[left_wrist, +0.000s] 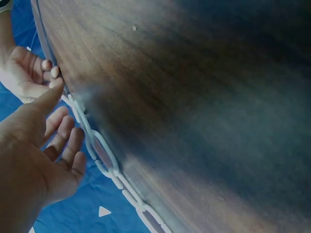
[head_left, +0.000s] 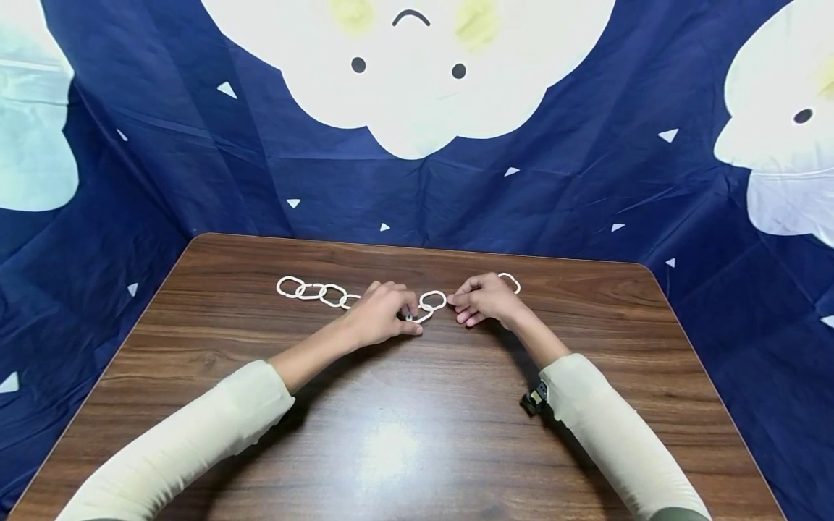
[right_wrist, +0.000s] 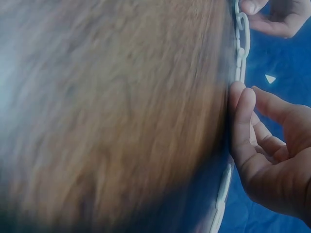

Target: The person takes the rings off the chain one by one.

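Observation:
A chain of white oval plastic links (head_left: 334,295) lies on the wooden table near its far edge. My left hand (head_left: 381,312) is over the chain's right part, thumb and index finger apart on either side of a link, hiding several links under the palm. To its right, my right hand (head_left: 485,298) has its fingertips beside the last visible link (head_left: 433,299), fingers mostly extended. Another white link (head_left: 511,282) shows partly behind the right hand. In the right wrist view, the right fingertips (right_wrist: 239,94) are right by the chain's end; whether they touch it is unclear.
The brown wooden table (head_left: 391,383) has a rounded far edge. Behind it hangs a dark blue cloth (head_left: 352,188) with white clouds and small triangles. A small dark device (head_left: 534,399) is on the right wrist.

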Tool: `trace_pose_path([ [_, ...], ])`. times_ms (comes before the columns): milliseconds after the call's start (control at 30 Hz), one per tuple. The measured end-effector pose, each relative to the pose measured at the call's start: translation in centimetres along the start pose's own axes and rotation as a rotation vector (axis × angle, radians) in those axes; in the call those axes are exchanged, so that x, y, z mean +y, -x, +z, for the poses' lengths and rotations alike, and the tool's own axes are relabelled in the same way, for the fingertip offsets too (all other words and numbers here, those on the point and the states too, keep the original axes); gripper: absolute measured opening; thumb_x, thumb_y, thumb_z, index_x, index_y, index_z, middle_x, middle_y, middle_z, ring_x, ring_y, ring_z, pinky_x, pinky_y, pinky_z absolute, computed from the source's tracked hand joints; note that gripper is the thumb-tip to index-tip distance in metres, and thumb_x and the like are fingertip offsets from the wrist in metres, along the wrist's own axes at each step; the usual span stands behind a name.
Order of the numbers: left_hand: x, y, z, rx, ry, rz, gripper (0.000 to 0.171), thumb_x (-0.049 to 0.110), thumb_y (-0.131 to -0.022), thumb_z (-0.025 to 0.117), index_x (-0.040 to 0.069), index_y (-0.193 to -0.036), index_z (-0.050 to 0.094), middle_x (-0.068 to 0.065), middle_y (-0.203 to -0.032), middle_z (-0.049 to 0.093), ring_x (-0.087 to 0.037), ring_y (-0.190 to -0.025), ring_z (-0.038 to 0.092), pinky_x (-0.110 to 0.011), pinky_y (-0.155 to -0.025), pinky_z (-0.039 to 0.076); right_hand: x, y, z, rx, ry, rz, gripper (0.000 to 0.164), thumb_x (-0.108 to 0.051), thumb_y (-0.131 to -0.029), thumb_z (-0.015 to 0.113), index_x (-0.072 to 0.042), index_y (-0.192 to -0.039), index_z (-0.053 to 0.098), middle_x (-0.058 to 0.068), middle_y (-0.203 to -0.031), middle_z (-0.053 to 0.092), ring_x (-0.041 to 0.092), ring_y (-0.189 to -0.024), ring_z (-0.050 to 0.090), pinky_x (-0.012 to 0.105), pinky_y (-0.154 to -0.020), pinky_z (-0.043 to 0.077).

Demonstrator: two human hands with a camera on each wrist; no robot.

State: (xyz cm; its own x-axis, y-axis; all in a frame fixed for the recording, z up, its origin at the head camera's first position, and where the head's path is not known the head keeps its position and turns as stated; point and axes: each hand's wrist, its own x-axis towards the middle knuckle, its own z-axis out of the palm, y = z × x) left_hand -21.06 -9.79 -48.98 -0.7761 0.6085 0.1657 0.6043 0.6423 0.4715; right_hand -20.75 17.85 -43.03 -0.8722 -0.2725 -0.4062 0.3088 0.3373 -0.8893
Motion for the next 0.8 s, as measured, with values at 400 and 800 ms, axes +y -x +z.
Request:
trace_pose_path([
  [400, -0.8, -1.0, 1.3, 0.000, -0.080, 0.011, 0.033, 0.059, -0.085, 0.096, 0.036, -0.090, 0.073, 0.021, -0.087, 0.067, -0.004, -0.087, 0.062, -0.040, -0.091, 0.048, -0.5, -1.6, 1.4, 0.018, -0.011, 0.007, 0.017, -0.010, -0.103, 0.082, 0.002, -0.106, 0.071, 0.007, -0.076, 0.074, 0.013, -0.063, 0.074, 0.025, -0.058, 0.063],
  [800, -1.1, -1.3, 1.5, -0.013, -0.078, 0.032, 0.031, 0.051, -0.084, 0.098, 0.035, -0.089, 0.072, 0.021, -0.086, 0.068, -0.003, -0.086, 0.064, -0.040, -0.091, 0.048, -1.1, -2.4, 2.5, 0.113, 0.155, -0.048, 0.027, -0.009, -0.094, 0.091, 0.001, -0.115, 0.077, 0.002, -0.074, 0.073, 0.008, -0.057, 0.068, 0.021, -0.051, 0.057],
])
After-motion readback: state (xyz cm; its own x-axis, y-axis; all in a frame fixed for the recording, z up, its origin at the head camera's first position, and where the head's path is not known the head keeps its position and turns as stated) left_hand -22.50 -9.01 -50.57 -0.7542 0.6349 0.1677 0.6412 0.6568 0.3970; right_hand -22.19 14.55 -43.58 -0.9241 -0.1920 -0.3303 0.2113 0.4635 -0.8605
